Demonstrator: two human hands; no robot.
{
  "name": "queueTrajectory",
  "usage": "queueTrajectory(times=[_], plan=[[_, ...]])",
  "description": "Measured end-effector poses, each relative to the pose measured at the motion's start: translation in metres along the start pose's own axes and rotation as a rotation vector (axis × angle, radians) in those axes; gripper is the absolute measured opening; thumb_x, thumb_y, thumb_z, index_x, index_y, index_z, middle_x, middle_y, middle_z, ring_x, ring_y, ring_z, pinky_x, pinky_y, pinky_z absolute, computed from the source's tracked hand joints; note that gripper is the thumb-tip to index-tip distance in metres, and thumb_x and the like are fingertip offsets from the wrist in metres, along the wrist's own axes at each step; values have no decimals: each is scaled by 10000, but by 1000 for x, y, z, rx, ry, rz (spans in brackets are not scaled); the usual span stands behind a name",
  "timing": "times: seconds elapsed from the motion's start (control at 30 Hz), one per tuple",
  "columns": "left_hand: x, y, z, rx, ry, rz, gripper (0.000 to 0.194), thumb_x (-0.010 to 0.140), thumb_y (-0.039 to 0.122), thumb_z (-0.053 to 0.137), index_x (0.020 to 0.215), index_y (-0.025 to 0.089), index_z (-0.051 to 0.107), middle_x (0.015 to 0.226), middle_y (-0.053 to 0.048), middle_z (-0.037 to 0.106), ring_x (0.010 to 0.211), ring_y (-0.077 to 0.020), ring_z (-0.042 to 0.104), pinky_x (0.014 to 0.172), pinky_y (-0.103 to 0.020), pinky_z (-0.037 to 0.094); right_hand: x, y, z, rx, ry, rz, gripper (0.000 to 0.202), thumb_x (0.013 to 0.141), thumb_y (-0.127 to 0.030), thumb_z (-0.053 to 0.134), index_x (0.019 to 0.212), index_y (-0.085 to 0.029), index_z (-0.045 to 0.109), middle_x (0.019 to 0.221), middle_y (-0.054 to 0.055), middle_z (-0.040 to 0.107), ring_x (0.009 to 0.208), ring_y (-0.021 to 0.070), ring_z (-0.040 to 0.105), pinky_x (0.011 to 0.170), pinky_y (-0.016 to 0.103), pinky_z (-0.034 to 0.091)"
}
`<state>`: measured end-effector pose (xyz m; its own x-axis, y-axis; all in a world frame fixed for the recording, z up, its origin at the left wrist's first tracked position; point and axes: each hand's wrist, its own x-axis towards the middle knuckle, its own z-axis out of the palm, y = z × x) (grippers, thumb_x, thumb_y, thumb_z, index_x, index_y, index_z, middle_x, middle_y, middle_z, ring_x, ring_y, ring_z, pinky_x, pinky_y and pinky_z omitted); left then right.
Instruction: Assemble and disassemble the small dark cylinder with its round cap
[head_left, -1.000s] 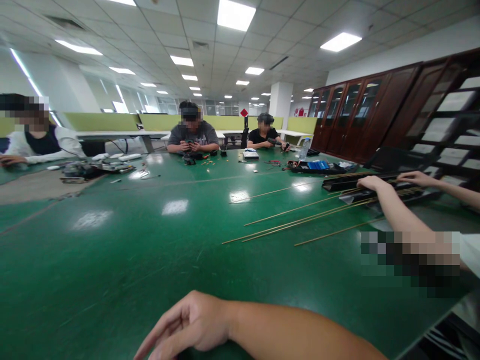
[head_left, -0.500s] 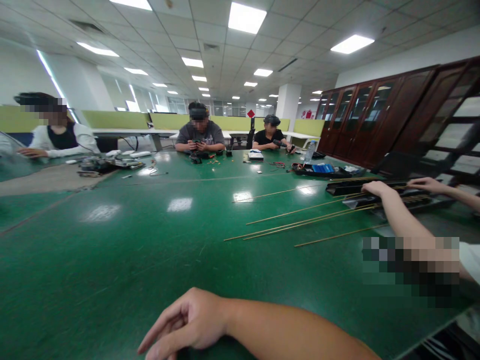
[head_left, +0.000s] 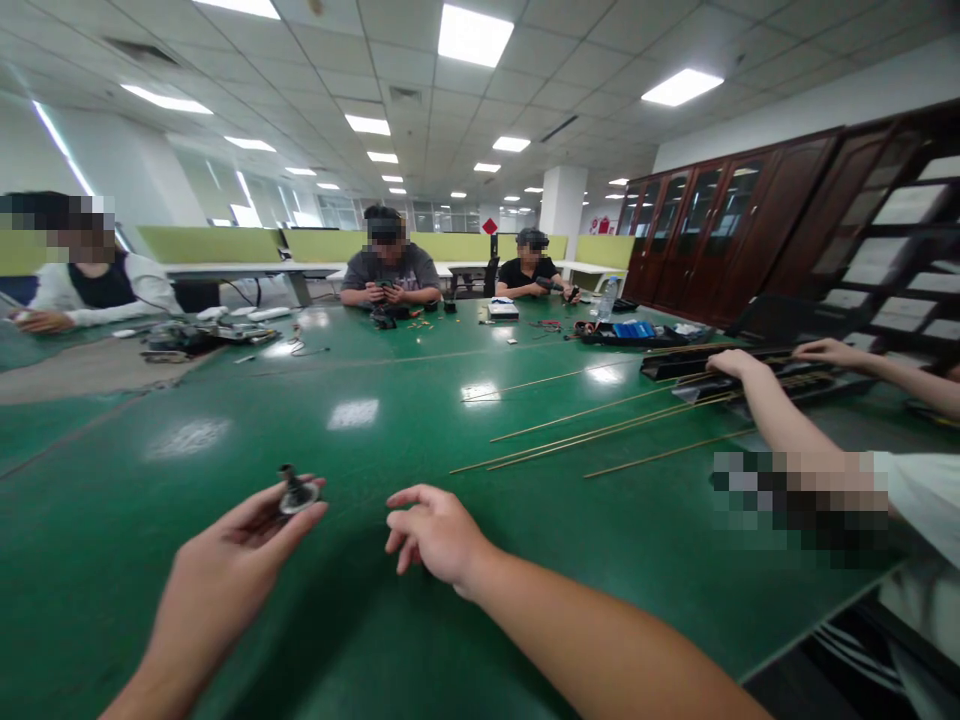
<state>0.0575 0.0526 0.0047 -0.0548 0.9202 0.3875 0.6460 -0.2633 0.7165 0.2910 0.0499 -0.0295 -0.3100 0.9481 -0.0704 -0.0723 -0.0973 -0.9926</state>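
Note:
My left hand (head_left: 244,545) is closed round the edge of a small metal part with a round flange and a dark upright stem (head_left: 295,492). Thumb and fingers grip the flange from either side, above the green tabletop (head_left: 360,620). A short gap to the right, my right hand (head_left: 435,530) holds nothing. Its fingers are loosely bent and apart, pointing left toward the part. What kind of part it is, I cannot make out.
Several long thin brass-coloured rods (head_left: 570,443) lie across the table at right, by dark metal channels (head_left: 675,365) where a co-worker's hands (head_left: 739,365) are. Farther back are a black tray (head_left: 630,335), a water bottle (head_left: 607,300), electronic parts (head_left: 187,335) and other seated people.
My left hand has come into view from below with the flanged part in it. My right hand has moved up and right, its fingers now more raised. The view has shifted slightly right.

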Motion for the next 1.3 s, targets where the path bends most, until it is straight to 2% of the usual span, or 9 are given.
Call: queueTrajectory(times=[0.07, 0.13, 0.3, 0.5, 0.7, 0.83, 1.0, 1.17, 1.3], plan=[[8, -1, 25, -42, -116, 68, 549, 815, 552, 695, 1231, 197, 653, 1100, -77, 741, 998, -268, 710, 923, -420, 573, -6, -1, -4, -165, 96, -139, 520, 776, -204, 702, 1268, -224, 534, 854, -23, 653, 582, 96, 587, 581, 223, 455], [12, -6, 43, -13, -173, 240, 495, 833, 519, 689, 1226, 220, 656, 1176, -79, 704, 1062, -258, 682, 974, -397, 542, -12, 3, -8, -383, 137, -279, 697, 719, -161, 738, 1353, -276, 470, 978, -12, 653, 665, 106, 610, 664, 248, 482], [9, -30, 54, 92, -322, 483, 426, 913, 416, 628, 1321, 299, 584, 1251, -49, 640, 1133, -208, 631, 981, -318, 518, -7, 19, -9, -478, 140, -328, 862, 675, -168, 771, 1420, -312, 362, 1116, 10, 612, 701, 110, 618, 672, 261, 500], [7, -46, 54, 57, -258, 410, 438, 851, 426, 712, 1246, 270, 603, 1180, -35, 688, 1085, -206, 660, 985, -324, 520, 10, 26, -5, -442, 174, -324, 696, 714, -96, 687, 1331, -282, 425, 998, -11, 607, 638, 89, 596, 611, 225, 476], [2, -38, 59, -33, -301, 322, 358, 823, 414, 747, 1127, 255, 645, 1042, -22, 723, 878, -176, 699, 753, -257, 572, 6, 19, -15, -467, 79, -290, 630, 695, -117, 722, 1268, -270, 507, 1000, -1, 628, 637, 100, 598, 561, 213, 462], [-2, -36, 60, -43, -292, 368, 349, 825, 376, 755, 1141, 271, 650, 1055, -16, 730, 925, -172, 704, 821, -255, 574, 3, 16, -17, -463, 45, -304, 485, 747, -122, 677, 1205, -248, 577, 904, -7, 650, 654, 116, 601, 578, 217, 470], [-2, -37, 59, -9, -274, 440, 369, 836, 333, 749, 1186, 286, 644, 1130, -23, 719, 1033, -185, 691, 939, -290, 556, 8, 17, -21, -426, 144, -301, 437, 721, -108, 714, 1135, -222, 631, 830, -21, 657, 654, 118, 598, 596, 215, 466], [-2, -37, 59, -3, -315, 472, 336, 861, 314, 715, 1188, 277, 647, 1136, -45, 715, 1044, -205, 690, 939, -320, 565, 5, 15, -20, -494, 131, -314, 340, 724, -107, 718, 1045, -221, 715, 873, 4, 704, 765, 157, 655, 697, 249, 507], [-3, -35, 59, -8, -326, 468, 313, 866, 327, 706, 1170, 266, 659, 1121, -57, 720, 1027, -216, 696, 917, -330, 578, 1, 11, -17, -531, 114, -300, 310, 726, -123, 727, 1022, -216, 738, 862, 10, 730, 728, 160, 662, 662, 247, 504]])
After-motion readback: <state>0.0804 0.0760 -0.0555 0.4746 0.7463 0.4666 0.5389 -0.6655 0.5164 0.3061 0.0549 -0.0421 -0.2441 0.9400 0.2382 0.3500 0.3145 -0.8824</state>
